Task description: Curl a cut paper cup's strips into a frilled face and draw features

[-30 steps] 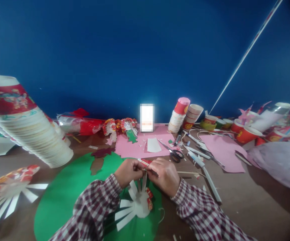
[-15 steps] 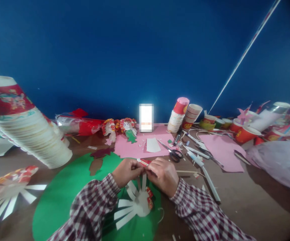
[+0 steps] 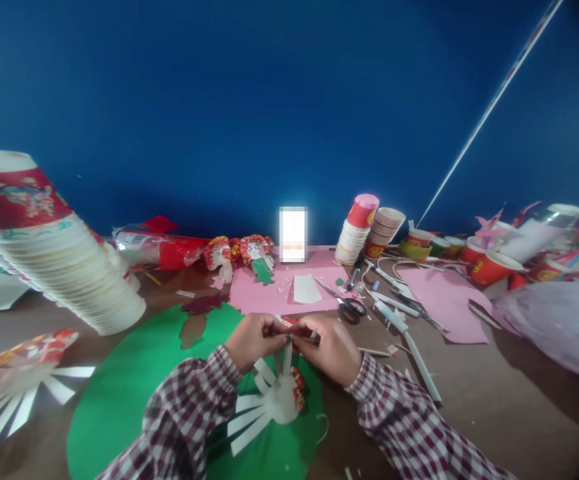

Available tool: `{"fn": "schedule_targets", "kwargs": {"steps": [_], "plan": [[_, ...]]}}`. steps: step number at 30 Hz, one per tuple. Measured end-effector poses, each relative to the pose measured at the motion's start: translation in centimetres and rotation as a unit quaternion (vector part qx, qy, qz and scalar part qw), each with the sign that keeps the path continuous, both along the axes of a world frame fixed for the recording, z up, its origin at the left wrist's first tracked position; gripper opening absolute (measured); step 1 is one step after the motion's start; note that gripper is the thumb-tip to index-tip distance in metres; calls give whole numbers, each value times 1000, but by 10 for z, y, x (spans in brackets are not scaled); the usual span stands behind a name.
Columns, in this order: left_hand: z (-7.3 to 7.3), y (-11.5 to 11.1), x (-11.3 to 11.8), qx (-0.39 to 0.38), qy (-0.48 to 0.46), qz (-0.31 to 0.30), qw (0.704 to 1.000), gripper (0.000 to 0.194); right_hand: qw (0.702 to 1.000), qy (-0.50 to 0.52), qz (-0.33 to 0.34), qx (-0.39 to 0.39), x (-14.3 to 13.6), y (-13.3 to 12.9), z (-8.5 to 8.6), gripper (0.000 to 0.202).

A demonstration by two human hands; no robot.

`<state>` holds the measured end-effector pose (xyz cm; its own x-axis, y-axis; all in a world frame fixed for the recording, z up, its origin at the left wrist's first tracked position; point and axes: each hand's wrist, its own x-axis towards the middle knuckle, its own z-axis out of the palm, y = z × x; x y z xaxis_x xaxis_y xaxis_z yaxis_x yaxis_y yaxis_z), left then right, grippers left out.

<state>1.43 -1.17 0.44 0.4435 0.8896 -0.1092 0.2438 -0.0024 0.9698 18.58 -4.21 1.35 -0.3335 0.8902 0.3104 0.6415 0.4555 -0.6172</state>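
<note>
Over green paper (image 3: 119, 393), a paper cup cut into strips (image 3: 284, 403) hangs below my hands, its white strips fanned out to the left and some red-printed ones curled on the right. My left hand (image 3: 258, 341) pinches the upper end of one strip between thumb and fingers. Close against it, my right hand (image 3: 330, 348) is closed on the same strip end. A bit of red print shows between the fingertips; the exact fold there is hidden. Another strip-cut cup (image 3: 19, 377) lies at the far left.
A tall stack of paper cups (image 3: 64, 247) leans at left. Black-handled scissors (image 3: 349, 309) lie on pink paper (image 3: 254, 300). A glue gun (image 3: 394, 317) is at right, near a plastic bag (image 3: 554, 320). Smaller cup stacks (image 3: 353, 230) stand by the blue wall (image 3: 219, 120).
My right hand has turned and its fingers have shifted at the strip's end, so less red print shows. My left hand stays nearly in place.
</note>
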Motion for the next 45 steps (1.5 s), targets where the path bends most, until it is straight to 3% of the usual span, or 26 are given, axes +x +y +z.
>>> {"fn": "schedule_targets", "kwargs": {"steps": [13,19,25,31,38,45], "plan": [[2,-4,6,-11,10,19,1000,19,996,-77,-26,49,1,0,-2,6],[0,-3,3,-54,2,12,998,34,994,-79,-13,79,0,-1,-2,4],[6,0,1,-16,25,-40,999,23,987,-114,-17,115,-1,-2,-1,13],[6,1,-3,-16,36,-61,997,31,979,-147,-21,138,-2,-4,1,21],[14,-1,-4,59,125,-47,989,41,975,-150,-18,162,-3,-5,0,23],[16,-1,-4,42,113,-58,991,41,970,-172,-9,172,-4,-5,0,23]]}}
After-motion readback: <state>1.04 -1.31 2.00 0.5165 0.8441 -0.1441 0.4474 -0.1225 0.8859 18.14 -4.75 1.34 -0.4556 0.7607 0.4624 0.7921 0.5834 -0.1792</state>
